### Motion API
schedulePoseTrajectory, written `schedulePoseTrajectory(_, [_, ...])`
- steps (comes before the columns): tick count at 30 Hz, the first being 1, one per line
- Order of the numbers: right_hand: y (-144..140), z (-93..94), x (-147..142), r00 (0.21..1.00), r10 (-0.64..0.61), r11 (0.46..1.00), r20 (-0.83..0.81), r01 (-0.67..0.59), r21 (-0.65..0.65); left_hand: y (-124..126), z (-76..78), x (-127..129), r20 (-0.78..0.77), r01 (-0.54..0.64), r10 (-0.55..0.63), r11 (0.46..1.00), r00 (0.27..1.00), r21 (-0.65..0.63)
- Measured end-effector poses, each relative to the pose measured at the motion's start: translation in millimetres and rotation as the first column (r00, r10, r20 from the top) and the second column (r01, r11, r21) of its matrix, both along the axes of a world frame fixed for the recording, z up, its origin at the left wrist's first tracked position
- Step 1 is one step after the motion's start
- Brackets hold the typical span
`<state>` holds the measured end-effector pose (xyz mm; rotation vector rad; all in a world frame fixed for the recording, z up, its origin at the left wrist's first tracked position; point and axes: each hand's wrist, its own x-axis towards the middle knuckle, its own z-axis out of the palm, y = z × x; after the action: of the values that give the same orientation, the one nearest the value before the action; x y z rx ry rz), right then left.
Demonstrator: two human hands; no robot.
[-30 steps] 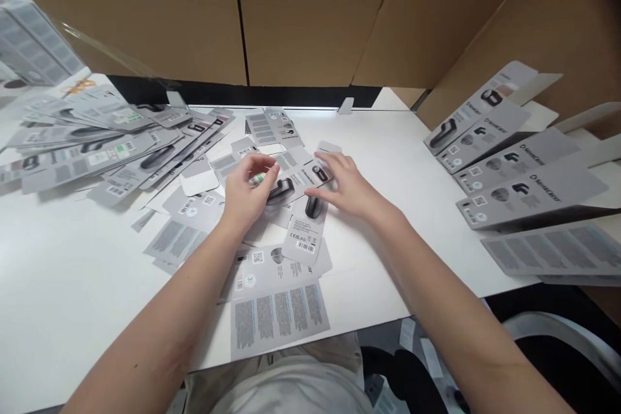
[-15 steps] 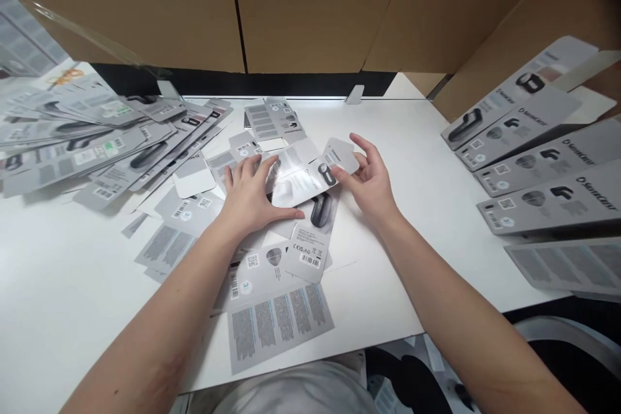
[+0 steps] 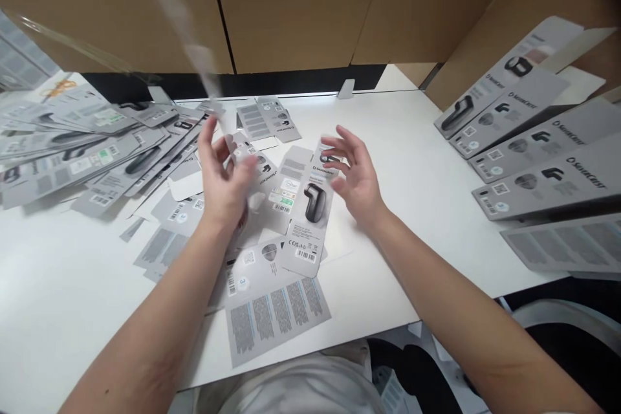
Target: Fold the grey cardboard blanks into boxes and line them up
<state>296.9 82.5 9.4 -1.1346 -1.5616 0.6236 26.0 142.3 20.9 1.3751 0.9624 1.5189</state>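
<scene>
My left hand [image 3: 224,171] is raised over the scattered printed cartons, fingers apart and blurred at the thumb, with nothing visible in its grip. Above its fingertips hangs a pale streak [image 3: 184,32], too smeared by motion to name. My right hand [image 3: 356,171] is open, fingers spread, beside the upper end of a flat grey carton [image 3: 313,207] with a black device pictured on it. That carton lies on other flattened cartons. Below it, nearest my body, lies a carton panel covered in small text [image 3: 276,317].
A fanned pile of flat cartons [image 3: 58,155] spreads over the left of the white table [image 3: 412,259]. Several folded cartons [image 3: 557,174] stand at the right. Brown cardboard [image 3: 291,6] forms a wall behind, and a dark chair [image 3: 572,349] is at lower right.
The folded carton that was between both hands has left them. My left hand has lifted and moved left, and a blurred pale streak now shows above it. My right hand has opened.
</scene>
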Motion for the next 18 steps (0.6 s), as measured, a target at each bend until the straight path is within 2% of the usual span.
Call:
schedulePoseTrajectory(2, [-2,-1.7,-1,0.993,0.106,0.994,0.05,-0.107,0.013,-3,11.1,1,0.366,0.11,-0.073,0.99,0.928,-0.082])
schedulePoseTrajectory(3, [-3,-2.5,-2,0.983,0.159,0.987,0.093,-0.162,0.018,-5,16.0,1,0.483,0.182,-0.109,0.977,0.869,-0.107])
schedulePoseTrajectory(5, [-5,-4.0,-6,0.949,0.249,0.963,0.193,-0.264,0.055,-10,22.8,1,0.616,0.283,-0.132,0.947,0.776,-0.154])
schedulePoseTrajectory(8, [-6,-5.8,-13,0.909,0.298,0.92,0.292,-0.356,0.167,-13,23.7,1,0.666,0.363,-0.12,0.901,0.736,-0.239])
schedulePoseTrajectory(13, [-5,-7.2,-19,0.922,0.215,0.897,0.322,-0.317,0.31,-13,15.1,5,0.649,0.268,-0.059,0.936,0.758,-0.228])
schedulePoseTrajectory(18, [-6,-4.3,-17,0.908,0.247,0.856,0.339,-0.369,0.363,-17,10.9,8,0.583,0.326,-0.107,0.901,0.805,-0.286])
